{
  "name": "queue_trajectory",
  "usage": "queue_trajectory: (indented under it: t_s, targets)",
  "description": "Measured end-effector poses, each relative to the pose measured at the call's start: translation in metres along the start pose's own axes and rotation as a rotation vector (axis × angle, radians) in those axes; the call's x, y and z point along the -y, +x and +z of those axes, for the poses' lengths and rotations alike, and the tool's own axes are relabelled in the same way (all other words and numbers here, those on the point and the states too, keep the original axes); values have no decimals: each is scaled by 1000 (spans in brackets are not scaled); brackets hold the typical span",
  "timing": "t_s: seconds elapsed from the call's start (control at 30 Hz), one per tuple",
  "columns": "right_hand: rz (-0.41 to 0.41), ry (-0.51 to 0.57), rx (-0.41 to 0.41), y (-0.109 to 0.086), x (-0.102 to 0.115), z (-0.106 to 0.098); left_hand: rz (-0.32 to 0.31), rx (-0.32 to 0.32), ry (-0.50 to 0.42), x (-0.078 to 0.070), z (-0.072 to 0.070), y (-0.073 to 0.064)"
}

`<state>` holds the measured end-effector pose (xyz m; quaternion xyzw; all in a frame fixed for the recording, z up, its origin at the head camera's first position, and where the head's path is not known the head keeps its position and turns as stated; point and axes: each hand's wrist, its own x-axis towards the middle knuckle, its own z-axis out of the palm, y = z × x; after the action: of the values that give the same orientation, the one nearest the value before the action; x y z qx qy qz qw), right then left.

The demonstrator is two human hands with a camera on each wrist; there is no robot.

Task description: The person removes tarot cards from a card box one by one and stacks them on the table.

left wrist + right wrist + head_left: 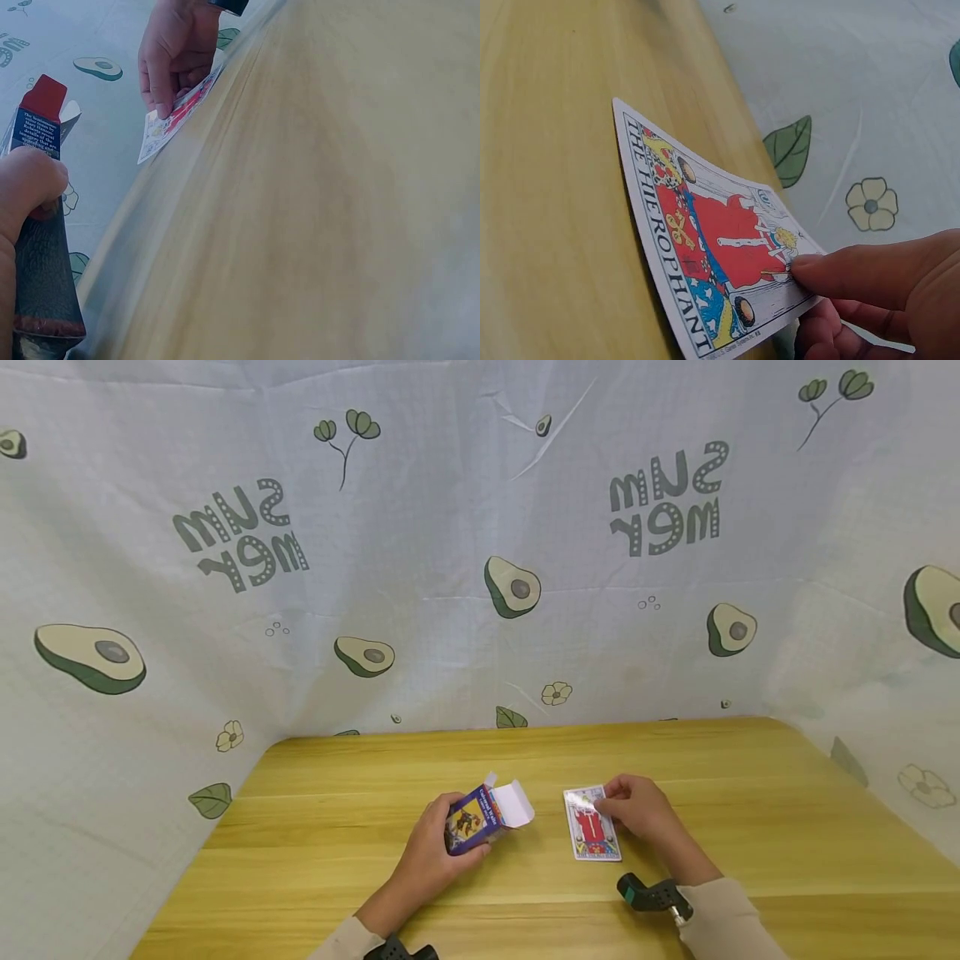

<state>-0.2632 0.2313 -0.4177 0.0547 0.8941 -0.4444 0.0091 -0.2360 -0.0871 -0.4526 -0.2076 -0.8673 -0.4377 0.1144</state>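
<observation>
My left hand [435,845] grips a blue card box [468,823], thumb along one side and fingers round the other. The box's top is open, its white flap [513,805] folded out to the right. In the left wrist view the box [46,262] shows a dark printed side and a red tab at its end. Between thumb and fingers my right hand [641,808] pinches a tarot card [592,831] near its top right. Up close in the right wrist view, the face-up card [727,232] reads "THE HIEROPHANT", with a red-robed figure; it bows slightly.
A wood-grain table [337,827] lies under both hands. Behind it and at its sides hangs a white cloth [450,635] printed with avocados, flowers and lettering. Each wrist wears a black camera mount, such as the right one [652,893].
</observation>
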Motion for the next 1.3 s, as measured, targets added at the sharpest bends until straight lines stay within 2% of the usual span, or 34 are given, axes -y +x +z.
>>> queue_trajectory:
  t_s: [0.57, 1.3]
  targets:
    - [-50, -105, -41, -4, 0, 6, 1, -9, -2, -2, -1, -1]
    - [-55, -140, -44, -5, 0, 8, 1, 0, 12, -2, -1, -2]
